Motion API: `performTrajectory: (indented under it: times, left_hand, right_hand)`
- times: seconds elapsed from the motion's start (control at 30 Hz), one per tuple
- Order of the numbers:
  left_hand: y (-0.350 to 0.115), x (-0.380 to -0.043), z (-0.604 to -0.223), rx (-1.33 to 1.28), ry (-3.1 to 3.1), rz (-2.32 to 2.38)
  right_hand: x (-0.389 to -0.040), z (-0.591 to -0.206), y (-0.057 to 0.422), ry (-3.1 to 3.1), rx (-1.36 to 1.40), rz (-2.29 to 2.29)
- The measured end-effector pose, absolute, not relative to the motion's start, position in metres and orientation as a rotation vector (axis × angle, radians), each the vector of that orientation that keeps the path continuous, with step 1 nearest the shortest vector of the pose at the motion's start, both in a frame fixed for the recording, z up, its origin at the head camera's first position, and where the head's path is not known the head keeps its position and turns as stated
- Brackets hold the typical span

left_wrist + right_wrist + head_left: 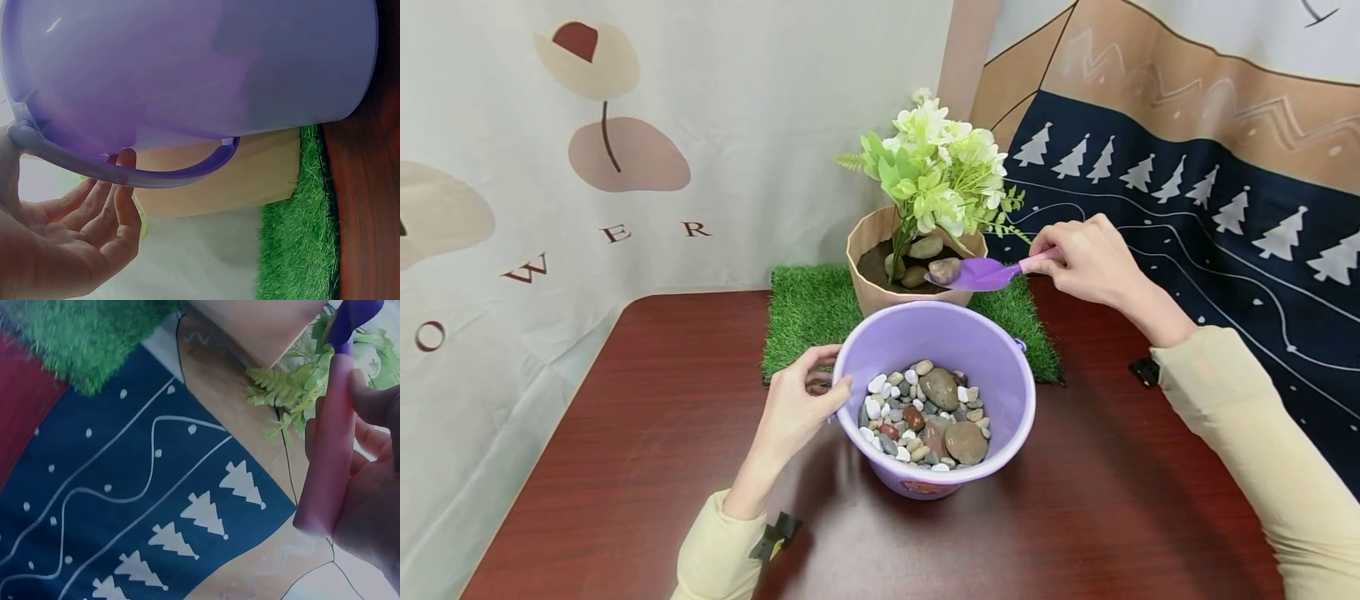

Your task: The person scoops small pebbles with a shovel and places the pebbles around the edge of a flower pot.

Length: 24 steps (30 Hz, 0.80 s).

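My right hand grips the pink handle of a small trowel with a purple blade. A brownish stone lies on the blade, over the near side of a beige flowerpot. Inside the pot, several stones sit on dark soil at the base of a white-flowered plant. My left hand holds the left rim of a purple bucket, thumb at the rim and fingers by its hanging handle. Pebbles and larger stones cover the bucket's bottom.
Under the pot lies a green turf mat, with the bucket standing just in front on a reddish-brown table. A pale curtain hangs behind, and a dark tree-patterned cloth at the right.
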<state>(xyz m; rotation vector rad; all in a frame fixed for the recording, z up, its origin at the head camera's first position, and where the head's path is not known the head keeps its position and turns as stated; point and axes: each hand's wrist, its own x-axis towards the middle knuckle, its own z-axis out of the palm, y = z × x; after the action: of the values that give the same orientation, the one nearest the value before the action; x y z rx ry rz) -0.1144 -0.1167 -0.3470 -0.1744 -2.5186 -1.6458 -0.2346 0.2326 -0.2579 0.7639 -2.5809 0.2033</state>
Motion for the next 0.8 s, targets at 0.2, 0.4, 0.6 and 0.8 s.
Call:
performTrajectory:
  times: [0.2,0.4,0.6,0.8]
  left_hand:
    - [-0.116,-0.114,-0.346,-0.169,-2.519,-1.649]
    - [-0.116,-0.114,-0.346,-0.165,-2.519,-1.650]
    - [-0.117,-0.114,-0.346,-0.167,-2.519,-1.651]
    - [-0.117,-0.114,-0.347,-0.172,-2.518,-1.656]
  right_hand:
    - [-0.241,-0.257,0.233,-2.641,0.666,0.132]
    - [-0.246,-0.252,0.232,-2.677,0.606,0.064]
    - [-0.247,-0.245,0.225,-2.643,0.613,-0.056]
    - [-0.248,-0.243,0.218,-2.489,0.649,-0.165]
